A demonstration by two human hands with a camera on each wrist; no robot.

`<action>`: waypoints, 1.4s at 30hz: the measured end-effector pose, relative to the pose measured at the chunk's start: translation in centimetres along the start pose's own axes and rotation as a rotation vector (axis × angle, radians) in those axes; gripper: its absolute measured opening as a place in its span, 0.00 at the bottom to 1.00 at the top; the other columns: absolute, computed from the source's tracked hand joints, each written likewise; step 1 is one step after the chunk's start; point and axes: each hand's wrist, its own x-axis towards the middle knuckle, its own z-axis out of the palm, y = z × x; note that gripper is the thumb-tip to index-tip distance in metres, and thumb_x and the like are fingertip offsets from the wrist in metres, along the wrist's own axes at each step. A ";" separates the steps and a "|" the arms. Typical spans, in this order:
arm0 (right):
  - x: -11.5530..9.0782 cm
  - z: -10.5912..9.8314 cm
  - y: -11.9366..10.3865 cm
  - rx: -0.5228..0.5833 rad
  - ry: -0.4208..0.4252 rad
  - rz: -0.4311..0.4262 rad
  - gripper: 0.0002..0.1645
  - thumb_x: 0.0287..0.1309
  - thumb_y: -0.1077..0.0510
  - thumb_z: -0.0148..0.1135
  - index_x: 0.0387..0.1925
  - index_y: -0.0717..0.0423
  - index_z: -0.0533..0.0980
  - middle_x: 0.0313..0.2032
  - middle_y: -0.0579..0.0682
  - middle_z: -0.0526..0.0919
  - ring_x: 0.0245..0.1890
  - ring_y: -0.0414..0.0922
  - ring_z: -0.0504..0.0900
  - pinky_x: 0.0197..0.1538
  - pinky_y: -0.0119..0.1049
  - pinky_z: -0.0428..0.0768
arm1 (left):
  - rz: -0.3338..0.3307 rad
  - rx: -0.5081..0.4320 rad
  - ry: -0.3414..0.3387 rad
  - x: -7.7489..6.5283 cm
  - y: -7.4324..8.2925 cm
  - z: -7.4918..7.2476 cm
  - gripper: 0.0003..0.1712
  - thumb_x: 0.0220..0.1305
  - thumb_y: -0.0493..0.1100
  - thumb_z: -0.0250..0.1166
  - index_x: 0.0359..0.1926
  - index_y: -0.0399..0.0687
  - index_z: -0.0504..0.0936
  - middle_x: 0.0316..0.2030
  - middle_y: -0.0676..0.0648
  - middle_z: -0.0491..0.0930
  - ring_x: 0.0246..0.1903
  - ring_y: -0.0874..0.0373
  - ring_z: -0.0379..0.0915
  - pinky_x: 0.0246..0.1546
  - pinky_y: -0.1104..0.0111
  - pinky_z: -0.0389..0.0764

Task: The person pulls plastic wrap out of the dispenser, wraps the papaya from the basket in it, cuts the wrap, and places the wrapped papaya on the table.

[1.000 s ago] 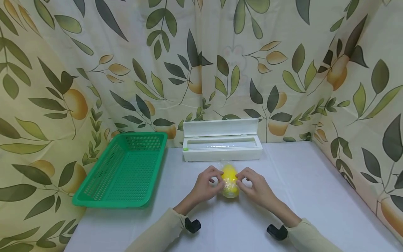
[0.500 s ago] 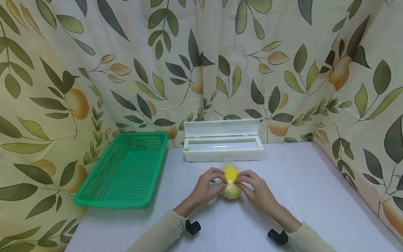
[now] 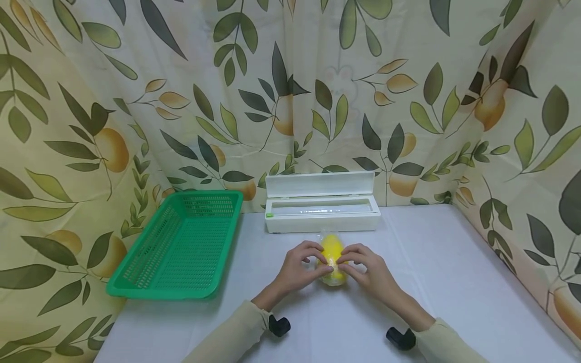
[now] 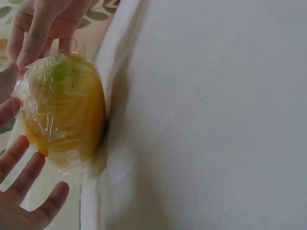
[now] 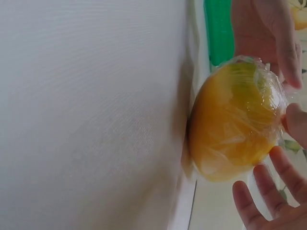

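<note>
A yellow mango (image 3: 333, 245) with a greenish patch lies on the white table, wrapped in clear cling film (image 4: 43, 108) that is wrinkled and shiny. My left hand (image 3: 298, 266) is at its left side, thumb and forefinger bent together and pinching the film on top. From the other side my right hand (image 3: 369, 269) does the same, its fingertips close to the left ones. In the right wrist view the right thumb (image 5: 296, 123) touches the wrapped surface, while the other fingers spread beside the mango. Exactly how much film each hand pinches is hard to see.
Behind the mango stands a white cling film dispenser (image 3: 322, 223), its lid raised, with a small green part at its left end. A green perforated basket (image 3: 211, 292) sits on the left of the table (image 3: 431, 252). Leaf-patterned curtains surround the back and sides.
Both hands have brought their fingertips closer together over the top of the mango. The mango stays nearly in place; dispenser and basket have not moved.
</note>
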 end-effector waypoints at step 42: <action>1.1 -0.8 1.3 0.152 -0.192 0.145 0.08 0.62 0.59 0.72 0.39 0.40 0.83 0.61 0.54 0.80 0.65 0.59 0.75 0.65 0.64 0.71 | -0.211 -0.170 0.026 1.4 -1.1 0.7 0.06 0.63 0.43 0.75 0.34 0.50 0.84 0.48 0.52 0.81 0.51 0.58 0.76 0.45 0.65 0.84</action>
